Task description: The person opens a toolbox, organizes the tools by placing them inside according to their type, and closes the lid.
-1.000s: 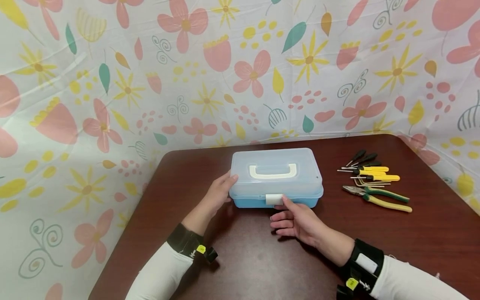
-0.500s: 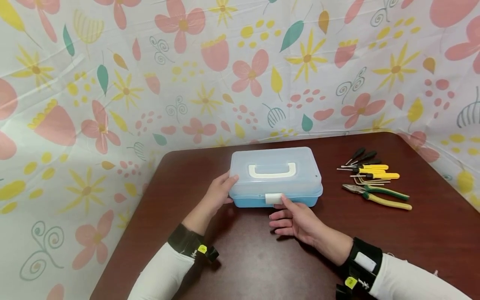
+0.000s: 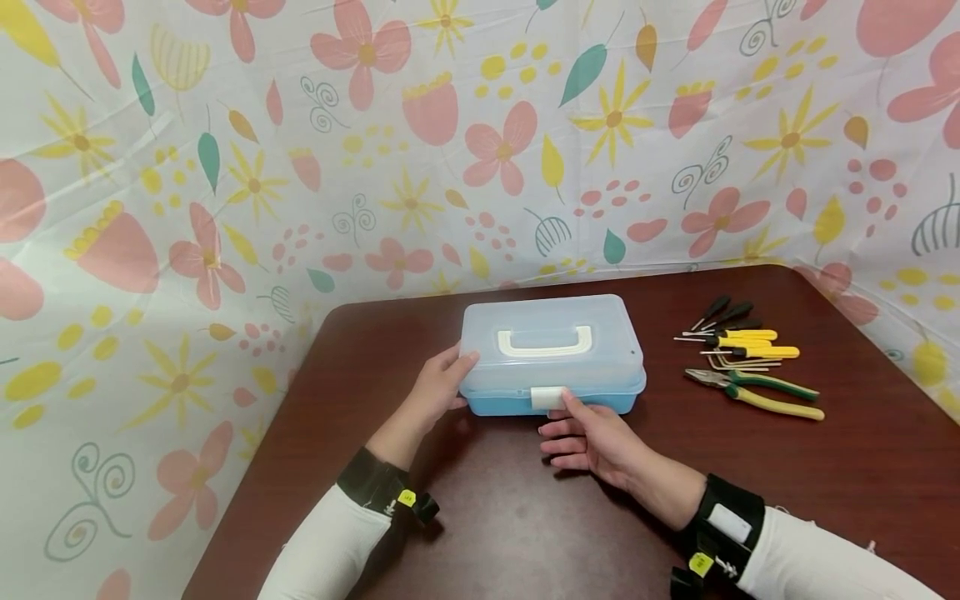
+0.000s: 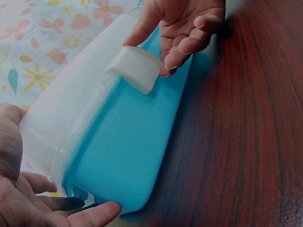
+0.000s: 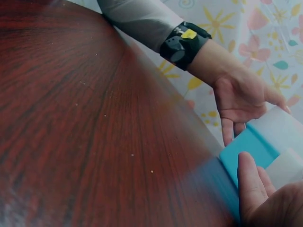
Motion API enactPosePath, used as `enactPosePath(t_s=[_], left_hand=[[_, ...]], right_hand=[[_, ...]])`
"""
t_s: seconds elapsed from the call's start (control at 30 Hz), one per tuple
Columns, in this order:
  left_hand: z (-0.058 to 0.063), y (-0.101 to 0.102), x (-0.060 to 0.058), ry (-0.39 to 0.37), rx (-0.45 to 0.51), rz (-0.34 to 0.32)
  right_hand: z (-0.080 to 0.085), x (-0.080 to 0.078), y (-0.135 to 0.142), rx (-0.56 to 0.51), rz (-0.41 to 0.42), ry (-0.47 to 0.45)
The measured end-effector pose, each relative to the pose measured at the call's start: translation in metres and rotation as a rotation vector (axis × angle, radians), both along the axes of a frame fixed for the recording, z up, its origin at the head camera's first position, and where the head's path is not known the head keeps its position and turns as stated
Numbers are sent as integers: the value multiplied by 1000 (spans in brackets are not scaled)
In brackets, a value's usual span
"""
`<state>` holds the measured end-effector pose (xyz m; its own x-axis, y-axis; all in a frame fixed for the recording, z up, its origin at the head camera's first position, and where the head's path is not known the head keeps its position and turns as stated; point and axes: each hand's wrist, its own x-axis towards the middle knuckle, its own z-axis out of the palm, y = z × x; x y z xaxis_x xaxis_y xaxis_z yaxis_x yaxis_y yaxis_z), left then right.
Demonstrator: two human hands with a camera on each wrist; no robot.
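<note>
Just below the frame's centre the blue box [image 3: 540, 372] sits, left grip [image 3: 438, 387] clasping its end, right grip [image 3: 600, 442] pinching the white latch [image 3: 548, 398], and a tug could skid it over the counter [image 3: 487, 533] should that clasp slacken!

We have free tabletop [image 3: 510, 533] before the toolbox [image 3: 551, 371], between the forearms [image 3: 330, 533]; rightward, past a bare gap, combination pliers [image 3: 772, 382] and yellow-handled screwdrivers [image 3: 746, 342] obstruct us.

Smooth, frosted plastic in the toolbox lid [image 3: 551, 321]; matt plastic in its latch [image 4: 135, 69]; metal on the combination pliers' head [image 3: 707, 379]; glossy wood grain across the table [image 3: 487, 525]; creased cloth in the backdrop [image 3: 450, 167].
</note>
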<state>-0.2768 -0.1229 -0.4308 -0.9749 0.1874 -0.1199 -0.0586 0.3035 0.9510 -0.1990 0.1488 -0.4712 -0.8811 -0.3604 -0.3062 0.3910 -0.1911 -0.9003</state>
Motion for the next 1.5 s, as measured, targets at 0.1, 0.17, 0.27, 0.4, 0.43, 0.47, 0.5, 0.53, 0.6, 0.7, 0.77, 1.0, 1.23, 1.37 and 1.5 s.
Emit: enactPosePath(t_s=[0.1,0.17,0.27,0.4,0.43,0.47,0.5,0.53,0.6,0.7,0.77,1.0,1.23,1.37,1.5], left_hand=[[0,0,0,2,-1,-1],[1,1,1,0,-2,3],[2,1,1,-5,2,8],[2,2,1,-12,1,12],[2,2,1,-9,0,10],[1,2,0,-11,-2,12],[1,2,0,-8,-2,12],[1,2,0,-5,-2,11],[1,2,0,-2,0,8],[1,3,0,-6,2,9],[2,3,0,-10,2,7],[2,4,0,-10,-6,-2],[2,5,-1,-10,-4,0],[3,3,0,-9,-10,3],[2,1,1,-11,-9,4]], right_hand=[[0,0,0,4,-3,3],[0,0,0,5,-5,2],[0,-1,0,7,-10,-2],[0,-1,0,9,-13,-2],[0,-1,0,9,-14,-2],[0,-1,0,9,-14,-4],[0,-1,0,7,-12,-3],[0,-1,1,6,-14,-4],[0,-1,1,5,-17,-8],[0,-1,1,8,-19,-10],[0,-1,1,13,-20,-11],[0,-2,2,15,-16,-5],[-1,-2,1,3,-9,-20],[-1,-3,1,0,9,-23],[0,-4,2,-10,56,-25]])
